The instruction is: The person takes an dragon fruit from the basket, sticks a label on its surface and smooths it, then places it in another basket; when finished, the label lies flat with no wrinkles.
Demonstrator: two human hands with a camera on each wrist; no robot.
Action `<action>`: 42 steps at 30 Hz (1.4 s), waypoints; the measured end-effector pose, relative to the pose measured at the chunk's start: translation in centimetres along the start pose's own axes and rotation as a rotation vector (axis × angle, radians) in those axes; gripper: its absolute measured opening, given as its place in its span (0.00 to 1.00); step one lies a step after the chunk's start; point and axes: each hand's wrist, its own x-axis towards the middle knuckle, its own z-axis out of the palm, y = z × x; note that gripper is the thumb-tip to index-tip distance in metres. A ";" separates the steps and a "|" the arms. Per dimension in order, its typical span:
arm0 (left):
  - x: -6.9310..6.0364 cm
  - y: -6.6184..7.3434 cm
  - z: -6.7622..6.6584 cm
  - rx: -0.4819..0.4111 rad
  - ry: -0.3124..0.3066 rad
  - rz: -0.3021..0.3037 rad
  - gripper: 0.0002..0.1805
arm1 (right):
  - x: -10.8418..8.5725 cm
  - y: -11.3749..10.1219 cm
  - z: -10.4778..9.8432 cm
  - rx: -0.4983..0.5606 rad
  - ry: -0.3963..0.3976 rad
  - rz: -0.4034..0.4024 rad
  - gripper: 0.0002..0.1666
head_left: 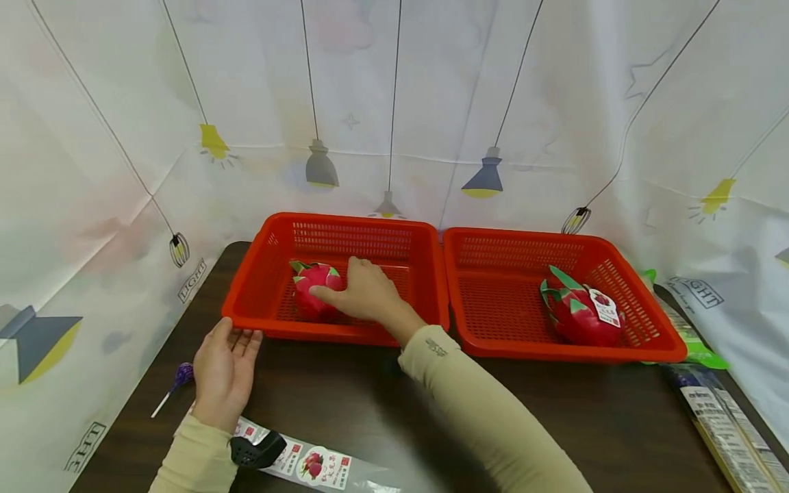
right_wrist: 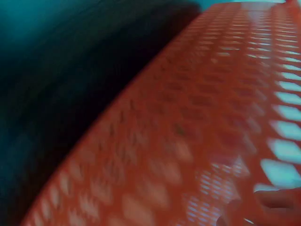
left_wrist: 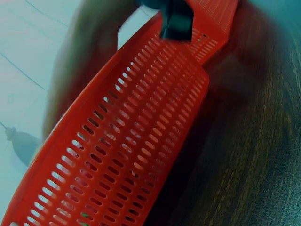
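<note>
My left hand [head_left: 223, 373] is at the front left corner of the left red basket [head_left: 364, 333], fingers extended and touching its rim from outside. Inside that basket, a pink dragon fruit [head_left: 316, 291] with green-tipped scales lies towards the left. Over the front rim reaches my right hand [head_left: 368, 293], its thumb beside the fruit and its fingers stretched out, not curled round it; whether the thumb touches the fruit I cannot tell. The left wrist view shows the slotted basket wall [left_wrist: 136, 127] close up. A blurred basket wall [right_wrist: 188, 117] fills much of the right wrist view.
The right red basket [head_left: 570, 352] holds a dragon fruit [head_left: 585, 318] with a white label. A strip of dragon fruit stickers [head_left: 323, 467] and a purple lollipop [head_left: 183, 374] lie on the dark table [head_left: 345, 390]. Plastic packets [head_left: 718, 414] are at the right edge.
</note>
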 end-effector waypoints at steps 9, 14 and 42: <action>-0.1 -0.5 -0.1 0.004 -0.032 0.019 0.17 | 2.8 0.9 2.3 0.193 -0.152 0.195 0.52; -0.1 -0.5 -0.2 -0.014 -0.026 0.030 0.16 | 2.8 0.8 2.7 0.228 -0.218 0.132 0.47; -0.1 -0.7 -0.2 -0.029 0.014 0.052 0.14 | -7.2 1.7 -4.0 0.972 -0.130 0.080 0.35</action>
